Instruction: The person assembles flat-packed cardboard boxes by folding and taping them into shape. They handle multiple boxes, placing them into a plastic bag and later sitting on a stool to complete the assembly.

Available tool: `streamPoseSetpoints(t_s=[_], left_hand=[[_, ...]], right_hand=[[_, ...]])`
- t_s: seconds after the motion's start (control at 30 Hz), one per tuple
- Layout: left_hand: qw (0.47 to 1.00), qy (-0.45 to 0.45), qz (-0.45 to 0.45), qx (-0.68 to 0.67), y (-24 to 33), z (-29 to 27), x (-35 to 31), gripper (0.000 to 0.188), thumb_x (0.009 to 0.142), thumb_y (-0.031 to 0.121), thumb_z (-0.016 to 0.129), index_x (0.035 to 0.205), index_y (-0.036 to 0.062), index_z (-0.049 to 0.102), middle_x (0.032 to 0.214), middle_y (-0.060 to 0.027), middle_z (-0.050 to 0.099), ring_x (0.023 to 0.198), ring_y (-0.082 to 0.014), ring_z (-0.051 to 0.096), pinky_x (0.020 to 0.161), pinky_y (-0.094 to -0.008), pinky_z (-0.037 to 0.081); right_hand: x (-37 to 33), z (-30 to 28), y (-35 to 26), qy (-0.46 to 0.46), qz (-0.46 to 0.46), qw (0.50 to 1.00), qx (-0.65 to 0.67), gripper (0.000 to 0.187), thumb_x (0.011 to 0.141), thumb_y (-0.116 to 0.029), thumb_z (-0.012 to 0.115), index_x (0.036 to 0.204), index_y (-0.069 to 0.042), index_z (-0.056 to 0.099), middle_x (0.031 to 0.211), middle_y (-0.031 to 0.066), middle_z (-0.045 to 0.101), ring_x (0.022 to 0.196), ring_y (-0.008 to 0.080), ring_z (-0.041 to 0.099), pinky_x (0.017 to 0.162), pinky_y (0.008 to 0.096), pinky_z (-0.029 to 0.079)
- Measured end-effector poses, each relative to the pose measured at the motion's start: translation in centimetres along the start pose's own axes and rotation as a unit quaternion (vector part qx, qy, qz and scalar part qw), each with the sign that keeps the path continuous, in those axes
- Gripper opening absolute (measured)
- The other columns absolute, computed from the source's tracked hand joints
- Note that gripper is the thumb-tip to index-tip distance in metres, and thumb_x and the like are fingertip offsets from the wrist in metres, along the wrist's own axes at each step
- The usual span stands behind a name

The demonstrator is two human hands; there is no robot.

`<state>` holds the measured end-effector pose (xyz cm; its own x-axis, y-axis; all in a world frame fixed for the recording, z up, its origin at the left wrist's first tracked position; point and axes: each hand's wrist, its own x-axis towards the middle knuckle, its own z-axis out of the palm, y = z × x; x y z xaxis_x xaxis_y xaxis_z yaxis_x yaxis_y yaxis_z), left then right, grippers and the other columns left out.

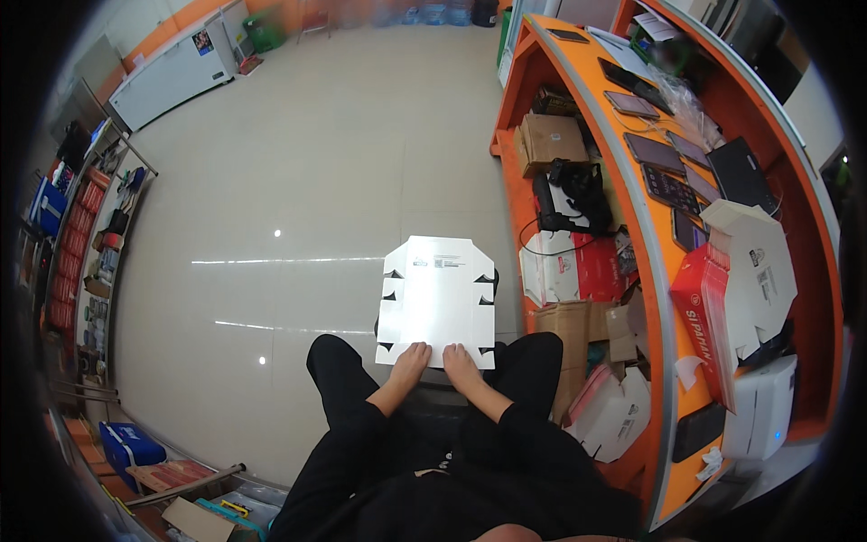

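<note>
a person in black sleeves and black trousers is sitting and holding a flat white die-cut cardboard box blank out over the knees, above the pale tiled floor. the left hand and the right hand are lying side by side, nearly touching, both pressing on the near edge of the blank; the fingers are spread flat on the card rather than curled round it. the blank is lying unfolded, its far end pointing away from the person, with small dark notches showing along both long edges.

to the person's right a curved orange worktop is carrying a stack of more white blanks, a red printed carton, several dark tablets or phones and a white box-shaped device. under the worktop, brown cardboard boxes and red and white cartons are sitting on shelves. a white chest freezer is standing well apart by the far wall.

judgement: the step in hand appears to be creasing the near flap. to do it well, the thumbs should be keeping to the score line, pressure should be even on both sides, and the blank should be kept square so that the notches line up.
</note>
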<state>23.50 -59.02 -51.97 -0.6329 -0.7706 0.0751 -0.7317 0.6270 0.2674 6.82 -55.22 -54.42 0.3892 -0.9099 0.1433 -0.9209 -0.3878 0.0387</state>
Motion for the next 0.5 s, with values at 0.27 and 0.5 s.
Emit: streamPoseSetpoints(t_s=[0.27, 0.5], left_hand=[[0.978, -0.202, -0.003, -0.043, -3.6, -0.9, 5.7, 0.013, 0.063, 0.007, 0.067, 0.077, 0.0067, 0.068, 0.083, -0.0142, 0.064, 0.08, -0.0299, 0.064, 0.071, -0.0392, 0.053], [0.879, -0.452, -0.117, -0.094, -5.5, -1.8, 12.2, 0.032, 0.056, 0.017, 0.078, 0.087, 0.0115, 0.072, 0.09, -0.012, 0.069, 0.086, -0.0276, 0.066, 0.074, -0.0374, 0.053]], right_hand=[[5.6, -2.6, 5.4, -0.303, -0.02, 0.925, 0.226, 0.026, 0.07, -0.004, 0.057, 0.095, 0.0, 0.064, 0.093, 0.019, 0.061, 0.089, 0.0345, 0.06, 0.081, 0.0404, 0.049], [11.3, -2.6, 8.4, -0.431, 0.018, 0.852, 0.298, 0.035, 0.069, -0.012, 0.066, 0.104, -0.006, 0.068, 0.095, 0.0174, 0.067, 0.086, 0.0311, 0.065, 0.078, 0.0379, 0.05]])
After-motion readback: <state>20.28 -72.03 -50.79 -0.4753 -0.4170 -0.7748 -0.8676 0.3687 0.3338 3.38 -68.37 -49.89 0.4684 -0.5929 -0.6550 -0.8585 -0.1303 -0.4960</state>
